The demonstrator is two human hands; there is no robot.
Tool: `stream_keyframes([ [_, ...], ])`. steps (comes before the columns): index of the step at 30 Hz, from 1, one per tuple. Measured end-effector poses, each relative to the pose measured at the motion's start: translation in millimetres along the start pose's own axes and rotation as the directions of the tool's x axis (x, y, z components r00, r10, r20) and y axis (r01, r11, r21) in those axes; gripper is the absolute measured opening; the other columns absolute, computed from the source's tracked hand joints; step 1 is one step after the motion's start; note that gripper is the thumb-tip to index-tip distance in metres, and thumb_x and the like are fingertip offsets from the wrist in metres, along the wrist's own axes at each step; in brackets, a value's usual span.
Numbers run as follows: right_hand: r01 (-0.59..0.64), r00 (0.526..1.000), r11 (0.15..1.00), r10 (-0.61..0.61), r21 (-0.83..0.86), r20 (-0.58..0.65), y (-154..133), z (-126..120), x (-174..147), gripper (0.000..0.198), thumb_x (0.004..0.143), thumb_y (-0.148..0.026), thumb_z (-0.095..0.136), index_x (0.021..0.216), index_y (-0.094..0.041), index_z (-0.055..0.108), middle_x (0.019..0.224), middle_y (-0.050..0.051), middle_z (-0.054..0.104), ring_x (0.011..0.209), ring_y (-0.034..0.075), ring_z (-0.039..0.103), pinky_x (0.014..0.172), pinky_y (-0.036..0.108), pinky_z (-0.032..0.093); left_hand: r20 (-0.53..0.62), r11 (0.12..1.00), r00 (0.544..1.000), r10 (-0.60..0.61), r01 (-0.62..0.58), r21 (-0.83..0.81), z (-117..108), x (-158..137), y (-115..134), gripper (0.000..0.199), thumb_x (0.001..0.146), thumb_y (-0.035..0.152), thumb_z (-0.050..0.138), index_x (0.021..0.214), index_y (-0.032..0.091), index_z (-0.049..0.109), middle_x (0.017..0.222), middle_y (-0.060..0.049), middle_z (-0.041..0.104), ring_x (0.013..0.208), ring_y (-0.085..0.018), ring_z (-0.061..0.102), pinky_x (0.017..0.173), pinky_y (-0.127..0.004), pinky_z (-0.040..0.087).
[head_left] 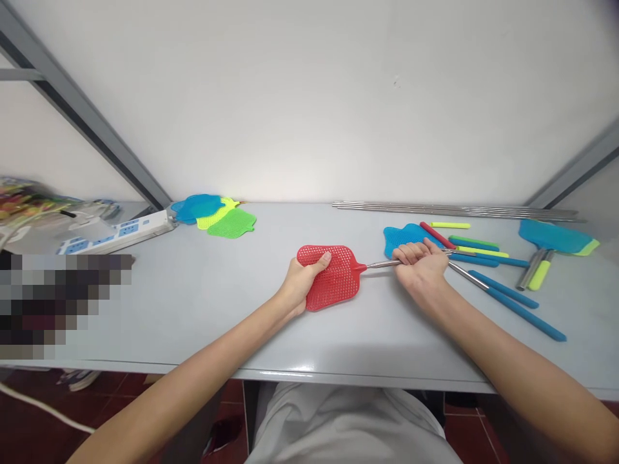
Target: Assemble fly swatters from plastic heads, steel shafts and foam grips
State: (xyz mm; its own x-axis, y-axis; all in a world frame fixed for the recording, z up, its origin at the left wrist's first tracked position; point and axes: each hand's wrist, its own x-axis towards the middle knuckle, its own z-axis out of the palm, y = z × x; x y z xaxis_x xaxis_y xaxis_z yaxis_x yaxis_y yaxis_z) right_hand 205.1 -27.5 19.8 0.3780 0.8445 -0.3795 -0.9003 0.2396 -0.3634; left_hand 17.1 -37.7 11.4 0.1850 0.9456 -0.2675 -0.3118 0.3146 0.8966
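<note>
My left hand (304,280) grips the far edge of a red fly swatter head (336,277), thumb on top of its perforated face. A thin metal rod (382,264) runs from the head's neck to my right hand (420,261), whose fingers are wrapped round it. Just behind my right hand lies a blue swatter head (402,237). Beside that hand are loose handle sleeves: a red one (438,235), a green one (474,243), yellow ones and several blue ones. A metal rod with a blue handle (525,312) slants toward the front right.
Blue, yellow and green swatter heads (232,223) lie at the back left. Long metal rods (454,210) rest along the wall. More blue heads (556,238) sit far right, near short tubes. A white power strip (120,233) stands left, near a pixelated area.
</note>
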Motion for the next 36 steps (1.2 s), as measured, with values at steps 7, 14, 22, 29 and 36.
stream_keyframes([
  [7,0.012,1.0,1.0,-0.012,-0.015,0.001,0.5,-1.6,1.4,0.032,0.074,-0.017,0.034,0.061,-0.019,0.005,0.046,-0.006,0.004,0.036,0.008,0.006,0.032,0.021,0.011,-0.083,0.964,0.974,0.212,-0.195,0.179,0.2,1.1,-10.0,0.021,0.063,0.035,0.067,0.069,0.015,0.061,0.072,-0.002,0.066,0.069,-0.017,0.06,0.066,-0.031,0.049],
  [14,-0.065,0.995,0.997,0.067,0.037,-0.071,0.7,-4.4,6.7,0.03,0.073,-0.015,0.033,0.061,-0.019,0.006,0.044,-0.007,0.006,0.035,0.008,0.007,0.031,0.021,0.011,-0.036,0.828,0.906,0.421,-0.368,0.423,2.7,-4.3,-6.3,0.022,0.067,0.037,0.062,0.061,0.016,0.061,0.061,-0.001,0.063,0.06,-0.015,0.056,0.055,-0.025,0.045],
  [22,-0.09,0.994,0.996,0.09,0.009,-0.06,-4.0,-5.2,7.8,0.029,0.075,-0.016,0.031,0.062,-0.019,0.005,0.044,-0.007,0.006,0.033,0.007,0.009,0.031,0.02,0.012,-0.013,0.816,0.9,0.436,-0.39,0.427,7.3,-7.6,-3.2,0.022,0.068,0.036,0.061,0.061,0.015,0.06,0.061,-0.002,0.064,0.058,-0.014,0.058,0.054,-0.023,0.045],
  [29,-0.11,0.991,0.993,0.113,0.046,-0.072,-10.0,-0.7,6.7,0.027,0.071,-0.013,0.033,0.059,-0.019,0.009,0.043,-0.007,0.008,0.034,0.007,0.01,0.031,0.021,0.012,-0.003,0.853,0.914,0.407,-0.378,0.36,7.1,-6.3,-4.2,0.023,0.068,0.037,0.061,0.063,0.014,0.06,0.064,-0.002,0.064,0.061,-0.013,0.059,0.056,-0.022,0.047],
  [36,-0.124,0.992,0.992,0.124,0.03,0.018,-19.2,8.7,2.1,0.03,0.072,-0.011,0.034,0.058,-0.019,0.009,0.041,-0.007,0.009,0.034,0.008,0.009,0.031,0.021,0.013,0.047,0.891,0.932,0.359,-0.357,0.28,6.4,-5.1,-1.6,0.024,0.068,0.038,0.061,0.07,0.015,0.061,0.071,-0.002,0.065,0.068,-0.015,0.06,0.062,-0.025,0.049],
])
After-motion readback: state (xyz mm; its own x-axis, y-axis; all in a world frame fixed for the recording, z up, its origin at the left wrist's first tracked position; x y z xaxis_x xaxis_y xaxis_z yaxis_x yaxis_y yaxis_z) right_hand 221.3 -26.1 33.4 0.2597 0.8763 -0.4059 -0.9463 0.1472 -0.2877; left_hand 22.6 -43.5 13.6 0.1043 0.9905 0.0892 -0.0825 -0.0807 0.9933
